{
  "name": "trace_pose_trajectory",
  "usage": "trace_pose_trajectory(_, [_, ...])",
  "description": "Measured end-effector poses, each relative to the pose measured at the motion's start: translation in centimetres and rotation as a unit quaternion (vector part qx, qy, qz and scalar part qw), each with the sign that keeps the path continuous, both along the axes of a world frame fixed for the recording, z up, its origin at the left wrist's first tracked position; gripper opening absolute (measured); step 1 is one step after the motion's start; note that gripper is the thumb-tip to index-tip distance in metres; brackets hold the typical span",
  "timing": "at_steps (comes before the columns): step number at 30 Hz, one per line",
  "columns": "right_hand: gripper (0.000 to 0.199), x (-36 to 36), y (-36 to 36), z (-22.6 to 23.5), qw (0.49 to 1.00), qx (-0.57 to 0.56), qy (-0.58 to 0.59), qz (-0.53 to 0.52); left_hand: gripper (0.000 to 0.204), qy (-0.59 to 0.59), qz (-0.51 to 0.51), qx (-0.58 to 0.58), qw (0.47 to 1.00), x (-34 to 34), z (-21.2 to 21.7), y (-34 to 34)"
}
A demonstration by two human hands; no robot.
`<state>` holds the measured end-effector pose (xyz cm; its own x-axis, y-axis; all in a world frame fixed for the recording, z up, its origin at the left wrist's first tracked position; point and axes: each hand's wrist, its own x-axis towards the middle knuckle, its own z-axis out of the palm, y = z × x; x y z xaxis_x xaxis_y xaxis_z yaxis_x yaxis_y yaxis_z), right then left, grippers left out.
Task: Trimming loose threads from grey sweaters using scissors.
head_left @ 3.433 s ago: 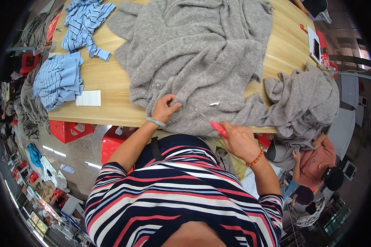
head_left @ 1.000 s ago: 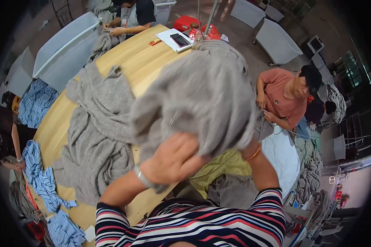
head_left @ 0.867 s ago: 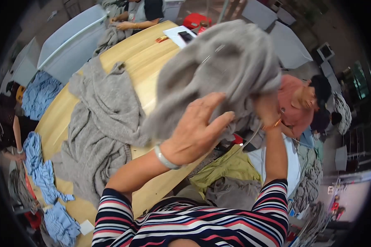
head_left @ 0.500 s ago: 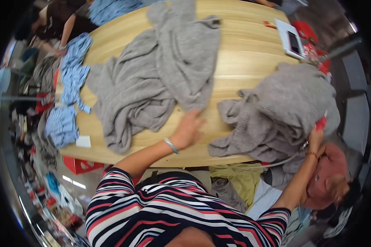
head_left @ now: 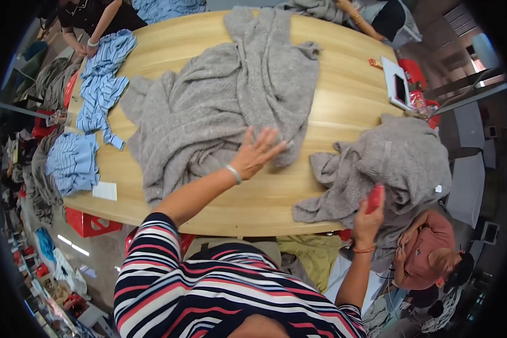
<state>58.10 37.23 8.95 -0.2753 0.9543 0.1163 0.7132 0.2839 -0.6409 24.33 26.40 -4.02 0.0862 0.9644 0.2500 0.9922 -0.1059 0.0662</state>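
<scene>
- Left hand (head_left: 254,156): fingers spread, at the near edge of the large grey knit (head_left: 208,107); contact unclear.
- Right hand (head_left: 368,222): wrapped around a red handle (head_left: 374,198), at the near side of the bunched grey knit (head_left: 408,155).
- Both knits lie on the wooden surface (head_left: 346,90).

Wooden table (head_left: 349,96), grey garments (head_left: 203,112), striped blue garments (head_left: 73,163), paper (head_left: 105,191)

Counting now: the wearer's two hands (head_left: 252,160), one red tool (head_left: 374,199), one table (head_left: 346,84) carrying two grey knit heaps (head_left: 200,112), two blue striped bundles (head_left: 75,163), one phone (head_left: 400,89)!
</scene>
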Motion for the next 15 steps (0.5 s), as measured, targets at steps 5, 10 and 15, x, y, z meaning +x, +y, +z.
trace_pose_trajectory(5, [0.053, -4.0, -2.4, 1.5, 0.997, 0.007, -0.055, 0.058, 0.06, -0.167, 0.035, -0.082, 0.982, -1.7, -1.2, 6.3])
trace_pose_trajectory(10, [0.053, -4.7, -3.1, 2.1, 0.993, 0.004, -0.087, 0.08, 0.028, -0.566, 0.135, 0.28, 0.764, -7.9, 12.9, 0.6])
trace_pose_trajectory(15, [0.052, -6.7, -3.6, 0.4, 0.988, 0.002, -0.1, 0.118, 0.033, -0.766, 0.168, 0.312, 0.537, -12.3, 15.8, -14.6])
